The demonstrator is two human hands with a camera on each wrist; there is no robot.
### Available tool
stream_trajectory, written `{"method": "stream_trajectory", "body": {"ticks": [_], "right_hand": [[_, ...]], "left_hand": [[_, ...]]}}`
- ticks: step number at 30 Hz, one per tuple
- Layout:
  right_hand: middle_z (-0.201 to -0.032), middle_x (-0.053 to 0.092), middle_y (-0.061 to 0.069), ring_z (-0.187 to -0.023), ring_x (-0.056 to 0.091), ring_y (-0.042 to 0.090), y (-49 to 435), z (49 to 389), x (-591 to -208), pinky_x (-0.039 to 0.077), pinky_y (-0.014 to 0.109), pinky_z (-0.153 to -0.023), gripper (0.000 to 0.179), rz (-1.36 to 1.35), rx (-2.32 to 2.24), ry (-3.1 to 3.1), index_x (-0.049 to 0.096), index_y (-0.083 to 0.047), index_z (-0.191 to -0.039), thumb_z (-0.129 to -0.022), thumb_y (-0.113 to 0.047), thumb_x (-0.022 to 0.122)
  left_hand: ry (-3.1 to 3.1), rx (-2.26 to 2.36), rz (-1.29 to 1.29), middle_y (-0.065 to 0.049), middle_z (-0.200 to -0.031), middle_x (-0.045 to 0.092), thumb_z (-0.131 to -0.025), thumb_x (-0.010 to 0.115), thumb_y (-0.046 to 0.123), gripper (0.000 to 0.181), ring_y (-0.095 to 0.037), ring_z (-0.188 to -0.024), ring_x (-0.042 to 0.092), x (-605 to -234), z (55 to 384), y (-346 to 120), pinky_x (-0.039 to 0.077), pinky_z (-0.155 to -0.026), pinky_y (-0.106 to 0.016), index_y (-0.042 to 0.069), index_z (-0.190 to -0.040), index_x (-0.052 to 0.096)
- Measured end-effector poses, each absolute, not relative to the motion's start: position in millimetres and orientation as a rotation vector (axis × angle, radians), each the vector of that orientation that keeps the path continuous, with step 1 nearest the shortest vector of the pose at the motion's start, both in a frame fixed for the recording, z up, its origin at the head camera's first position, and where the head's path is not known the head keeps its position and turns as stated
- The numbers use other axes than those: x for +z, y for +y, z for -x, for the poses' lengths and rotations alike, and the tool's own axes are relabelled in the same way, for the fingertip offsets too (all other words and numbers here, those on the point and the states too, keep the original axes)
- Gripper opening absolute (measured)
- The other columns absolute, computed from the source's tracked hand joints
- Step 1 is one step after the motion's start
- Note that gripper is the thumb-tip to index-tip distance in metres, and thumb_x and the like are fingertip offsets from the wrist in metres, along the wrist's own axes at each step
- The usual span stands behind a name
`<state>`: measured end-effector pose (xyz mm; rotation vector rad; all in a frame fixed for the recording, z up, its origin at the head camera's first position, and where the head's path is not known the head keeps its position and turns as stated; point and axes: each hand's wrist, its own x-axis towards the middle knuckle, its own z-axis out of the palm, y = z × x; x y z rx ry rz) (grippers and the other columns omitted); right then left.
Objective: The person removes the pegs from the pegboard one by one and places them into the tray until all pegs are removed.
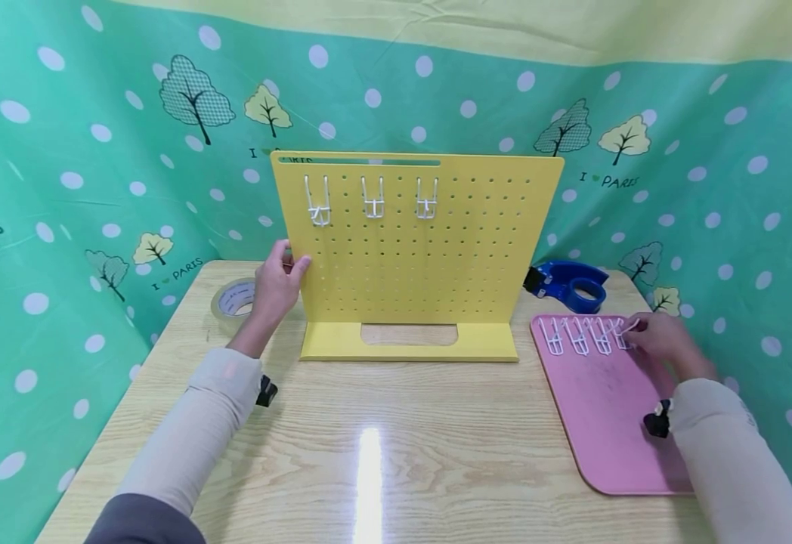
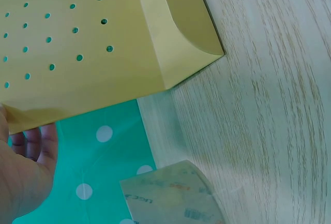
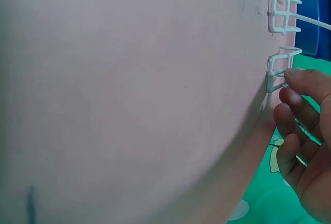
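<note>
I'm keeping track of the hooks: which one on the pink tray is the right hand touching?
The white hook at the row's right end: the right hand pinches it, while the other three hooks there lie untouched.

Left arm (image 1: pixel 199 423) extending forward, left hand (image 1: pixel 276 283) gripping with thumb (image 1: pixel 301 266) opposing curled fingers (image 2: pixel 47 149), right arm (image 1: pixel 736 468) extending forward and outward, right hand (image 1: pixel 664 340) pinching between thumb (image 3: pixel 310 81) and forefinger (image 3: pixel 300 105), remaining fingers (image 3: pixel 289 154) curling loosely

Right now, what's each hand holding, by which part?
Left hand: the yellow perforated pegboard, by its left edge. Right hand: a white wire hook; exact part unclear.
</note>
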<state>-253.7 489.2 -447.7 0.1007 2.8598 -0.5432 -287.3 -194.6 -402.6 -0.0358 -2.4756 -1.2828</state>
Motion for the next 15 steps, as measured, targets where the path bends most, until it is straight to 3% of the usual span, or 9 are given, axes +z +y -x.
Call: {"method": "stream_trajectory", "body": {"ticks": [15], "right_hand": [[-0.106,0.062,0.024,-0.093,0.055,0.036,493.1,248.5,-435.4,0.048,0.031,-0.065,0.03,-0.174,-0.649,2.899,0.064,0.002,-0.121,-0.095,-0.013,0.06]], "left_hand": [[-2.471,-1.265,0.048,-0.017,-0.104,0.067,-0.104,0.058,0.033,0.035,-0.029,-0.09,0.062,-402.3,285.8,-195.4,0.051,-0.073,-0.033,0.009,-0.128,0.053]]}}
